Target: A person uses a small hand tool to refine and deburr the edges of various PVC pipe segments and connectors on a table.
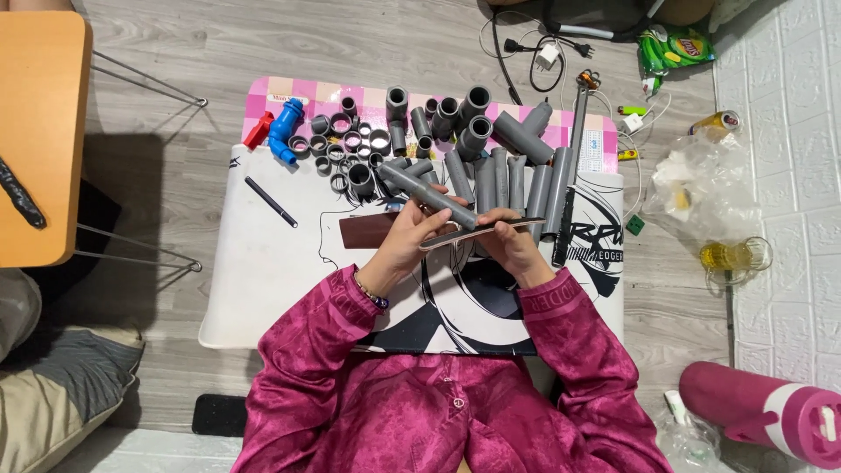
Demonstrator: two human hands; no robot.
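Note:
My left hand [405,243] grips a grey plastic pipe [429,196] that slants up to the left. My right hand [512,241] holds a thin flat blade-like tool [499,228] across the pipe's near end. Both hands meet over a white printed mat [263,263]. A brown flat strip [368,229] lies just under my left hand. Several grey pipe pieces and fittings [455,131] lie in a pile beyond the hands. Magenta sleeves cover both arms.
A blue valve with a red handle [282,131] and a black pen [270,201] lie at the mat's left. A wooden table [39,131] stands far left. Cables, a snack bag [674,48], a glass mug [734,256] and a pink bottle [762,407] sit right.

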